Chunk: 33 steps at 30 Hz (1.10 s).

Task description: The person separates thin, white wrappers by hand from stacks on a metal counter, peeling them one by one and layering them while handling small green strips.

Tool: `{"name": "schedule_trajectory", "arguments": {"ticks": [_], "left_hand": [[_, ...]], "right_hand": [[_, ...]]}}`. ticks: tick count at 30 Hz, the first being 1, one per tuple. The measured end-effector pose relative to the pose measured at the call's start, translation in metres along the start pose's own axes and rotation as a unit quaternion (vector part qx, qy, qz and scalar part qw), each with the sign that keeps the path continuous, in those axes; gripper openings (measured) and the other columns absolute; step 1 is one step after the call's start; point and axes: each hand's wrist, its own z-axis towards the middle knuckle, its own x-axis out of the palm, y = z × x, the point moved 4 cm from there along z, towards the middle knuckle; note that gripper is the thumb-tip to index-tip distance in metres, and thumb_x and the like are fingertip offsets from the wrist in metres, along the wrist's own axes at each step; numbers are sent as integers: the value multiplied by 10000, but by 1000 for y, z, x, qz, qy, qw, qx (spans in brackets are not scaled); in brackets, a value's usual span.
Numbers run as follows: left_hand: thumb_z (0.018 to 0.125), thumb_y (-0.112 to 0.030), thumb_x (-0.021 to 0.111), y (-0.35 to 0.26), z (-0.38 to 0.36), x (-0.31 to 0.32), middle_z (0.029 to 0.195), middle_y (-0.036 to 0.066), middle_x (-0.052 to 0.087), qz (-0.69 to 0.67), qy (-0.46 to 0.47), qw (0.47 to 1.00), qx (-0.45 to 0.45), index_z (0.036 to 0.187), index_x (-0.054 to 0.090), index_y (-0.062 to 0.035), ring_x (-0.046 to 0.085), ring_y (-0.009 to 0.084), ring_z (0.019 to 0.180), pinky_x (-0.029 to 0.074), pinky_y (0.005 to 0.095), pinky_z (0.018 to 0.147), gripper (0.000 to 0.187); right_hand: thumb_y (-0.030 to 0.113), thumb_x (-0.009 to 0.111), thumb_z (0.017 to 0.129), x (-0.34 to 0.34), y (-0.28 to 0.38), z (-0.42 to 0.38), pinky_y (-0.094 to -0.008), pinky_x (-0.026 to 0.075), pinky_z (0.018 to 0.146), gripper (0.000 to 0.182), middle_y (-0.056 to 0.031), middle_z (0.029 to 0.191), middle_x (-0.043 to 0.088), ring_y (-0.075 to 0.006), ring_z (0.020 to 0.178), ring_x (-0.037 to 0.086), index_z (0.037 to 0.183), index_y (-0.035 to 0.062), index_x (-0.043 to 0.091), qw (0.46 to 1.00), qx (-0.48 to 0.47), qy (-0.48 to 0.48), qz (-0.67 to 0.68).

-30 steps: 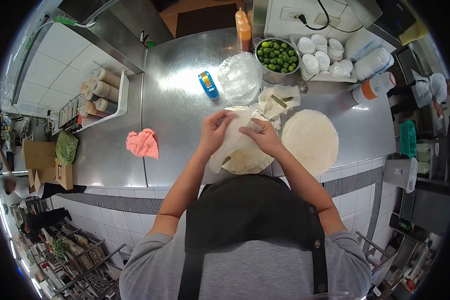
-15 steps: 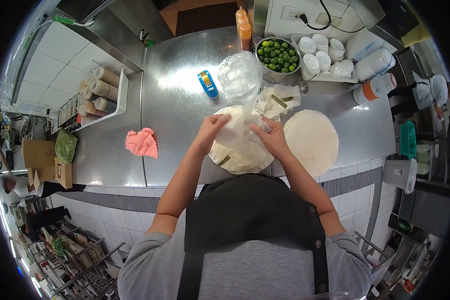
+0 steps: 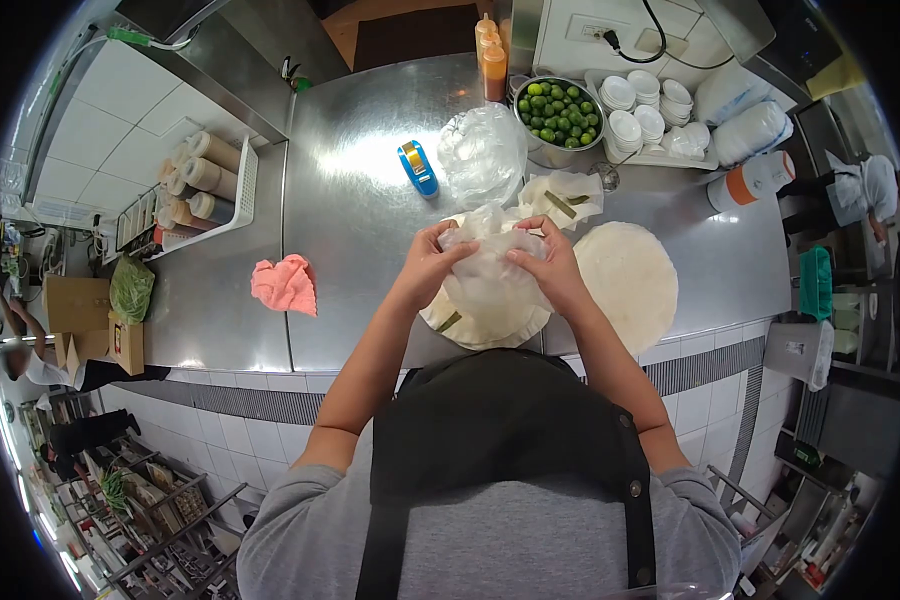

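The left hand [image 3: 427, 262] and right hand [image 3: 553, 268] each have a closed grip on the thin translucent white sheet [image 3: 490, 275], held between them just above the stack of round pale flatbreads [image 3: 470, 322] on the steel counter [image 3: 360, 200]; half a second earlier the sheet hung stretched higher, whereas now it is bunched lower over the stack, so it seems to be coming free of it; a second round flatbread pile [image 3: 625, 280] lies just to the right; a crumpled pink cloth [image 3: 285, 284] sits well apart to the left; a metal bowl of green limes [image 3: 558, 112] stands at the far edge.
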Motion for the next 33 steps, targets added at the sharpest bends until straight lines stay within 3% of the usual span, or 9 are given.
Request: {"name": "schedule_trajectory", "arguments": {"ticks": [3, 5, 11, 18, 21, 23, 24, 29, 33], "left_hand": [[880, -58, 747, 2, 0, 5, 889, 59, 699, -9, -19, 1000, 6, 980, 604, -24, 690, 117, 802, 572, 269, 698, 177], [855, -21, 764, 12, 4, 0, 891, 63, 700, 30, -30, 997, 65, 1017, 576, -37, 692, 119, 809, 575, 260, 702, 249], [821, 18, 785, -2, -1, -1, 941, 95, 711, 126, -52, 987, 82, 1082, 548, -40, 704, 140, 828, 581, 267, 714, 357], [834, -41, 783, 1, -2, 1, 965, 143, 711, 101, -88, 989, 66, 1139, 546, -21, 709, 157, 831, 572, 265, 676, 386], [851, -136, 793, 11, 2, 3, 956, 136, 707, 38, -107, 993, 18, 1200, 543, 8, 705, 163, 834, 573, 278, 680, 453], [846, -222, 811, 24, 7, 7, 963, 124, 701, -59, -68, 987, -134, 1199, 574, 42, 697, 159, 843, 570, 293, 690, 500], [846, -222, 811, 25, 6, 10, 963, 124, 701, -59, -68, 987, -134, 1199, 574, 42, 697, 159, 843, 570, 293, 690, 500], [810, -228, 848, 29, 12, 6, 775, 50, 698, 44, -84, 995, -34, 897, 715, 25, 617, 86, 626, 459, 242, 526, 299], [843, -197, 821, 27, 14, -9, 761, 61, 715, 102, -127, 986, -31, 901, 729, 46, 664, 115, 621, 526, 247, 570, 265]], "right_hand": [[70, 783, 827, 6, 2, 0, -259, 534, 732, 292, -59, 1033, 669, -98, 791, 639, 1039, 60, 584, 998, 47, 12, -50], [139, 827, 797, 9, 5, 0, -268, 528, 723, 302, -47, 948, 675, -102, 761, 623, 985, 51, 607, 969, -8, -8, -247], [192, 838, 796, 0, -10, 8, -237, 483, 581, 255, 8, 726, 646, -69, 652, 596, 796, 63, 617, 983, 82, 11, -162], [179, 805, 826, -8, -24, 6, -225, 460, 539, 257, 0, 729, 647, -47, 607, 570, 772, 74, 577, 984, 48, -81, -148], [181, 802, 827, 2, -19, 5, -229, 447, 529, 266, 11, 716, 630, -38, 604, 556, 761, 75, 567, 986, 0, -82, -145], [181, 801, 829, 6, -18, 5, -231, 447, 526, 273, 17, 702, 609, -38, 598, 547, 750, 73, 562, 979, -35, -59, -191], [181, 801, 829, 5, -19, 5, -231, 447, 526, 273, 17, 702, 609, -38, 598, 547, 750, 73, 562, 979, -35, -59, -192], [142, 797, 822, 1, -11, 3, -237, 450, 546, 269, 26, 695, 593, -41, 619, 537, 741, 59, 555, 989, 2, -47, -139], [134, 805, 815, -17, -29, 6, -240, 450, 549, 275, 27, 686, 586, -40, 623, 533, 743, 58, 551, 985, -10, -140, -101]]}}
